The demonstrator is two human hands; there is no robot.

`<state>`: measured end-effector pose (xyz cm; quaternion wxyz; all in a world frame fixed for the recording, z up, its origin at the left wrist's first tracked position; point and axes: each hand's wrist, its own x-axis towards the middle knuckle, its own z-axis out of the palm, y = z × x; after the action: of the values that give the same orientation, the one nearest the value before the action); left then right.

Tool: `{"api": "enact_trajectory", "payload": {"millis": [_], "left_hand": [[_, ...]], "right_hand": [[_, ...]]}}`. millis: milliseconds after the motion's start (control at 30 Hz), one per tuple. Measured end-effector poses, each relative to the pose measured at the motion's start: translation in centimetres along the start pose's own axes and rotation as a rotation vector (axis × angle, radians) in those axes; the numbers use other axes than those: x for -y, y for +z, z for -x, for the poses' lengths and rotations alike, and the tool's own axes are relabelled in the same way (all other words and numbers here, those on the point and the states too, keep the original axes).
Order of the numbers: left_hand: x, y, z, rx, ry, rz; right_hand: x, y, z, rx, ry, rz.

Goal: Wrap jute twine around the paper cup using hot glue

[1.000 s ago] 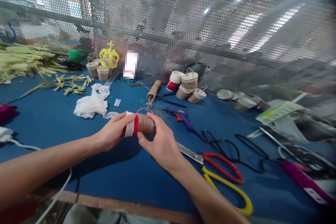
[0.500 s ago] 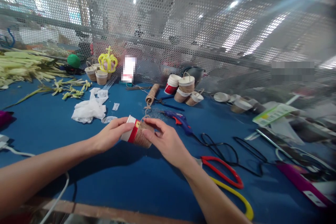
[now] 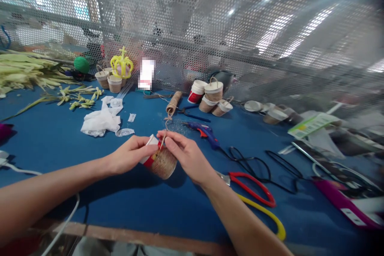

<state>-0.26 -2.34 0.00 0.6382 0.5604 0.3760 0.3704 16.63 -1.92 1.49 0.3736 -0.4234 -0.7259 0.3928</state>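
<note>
A paper cup (image 3: 160, 162), red and white near its rim and wound with brown twine over most of its body, lies tilted between my hands above the blue table (image 3: 186, 208). My left hand (image 3: 129, 155) grips the cup's rim end. My right hand (image 3: 186, 156) pinches the loose twine strand (image 3: 163, 141) against the cup's side. The strand runs back to a twine spool (image 3: 174, 104) lying farther away.
Scissors with red and yellow handles (image 3: 255, 198) lie right of my right wrist. A blue glue gun (image 3: 204, 132) and black cables sit behind them. Twine-wrapped cups (image 3: 214, 98), crumpled white paper (image 3: 100, 120), yellow-green leaves and a perforated metal screen (image 3: 210, 36) line the back.
The cup has tipped so its wrapped bottom faces me and sits lower. My right hand has shifted from the cup's end to pinching the twine on its side.
</note>
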Motion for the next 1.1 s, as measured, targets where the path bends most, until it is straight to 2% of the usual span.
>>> {"api": "enact_trajectory", "payload": {"millis": [267,433,633,733,800,833,900,1000,1100], "left_hand": [[0.1,0.5,0.5,0.15,0.039,-0.144],[0.3,0.5,0.5,0.164,0.011,-0.179],[0.0,0.5,0.4,0.152,0.004,-0.19],[0.0,0.3,0.3,0.101,0.012,-0.218],[0.1,0.1,0.1,0.021,0.033,-0.268],[0.2,-0.1,0.0,-0.024,0.049,-0.307],[0.4,-0.4,-0.3,-0.08,0.091,-0.387],[0.6,-0.7,-0.8,-0.102,0.112,-0.487],[0.7,-0.9,-1.0,-0.084,0.079,-0.504]], "right_hand": [[0.5,0.5,0.0,0.025,-0.035,0.0],[0.7,0.8,0.0,0.088,-0.015,-0.018],[0.7,0.7,-0.1,0.071,-0.018,0.012],[0.8,-0.9,-0.8,-0.029,0.027,0.216],[0.6,-2.9,-1.6,-0.143,0.139,0.509],[0.4,-4.0,-2.0,-0.202,0.239,0.696],[-0.5,-6.5,-2.8,-0.262,0.351,0.802],[-2.7,-9.2,-3.5,-0.21,0.53,0.88],[-5.1,-10.3,-3.8,-0.117,0.665,0.876]]}}
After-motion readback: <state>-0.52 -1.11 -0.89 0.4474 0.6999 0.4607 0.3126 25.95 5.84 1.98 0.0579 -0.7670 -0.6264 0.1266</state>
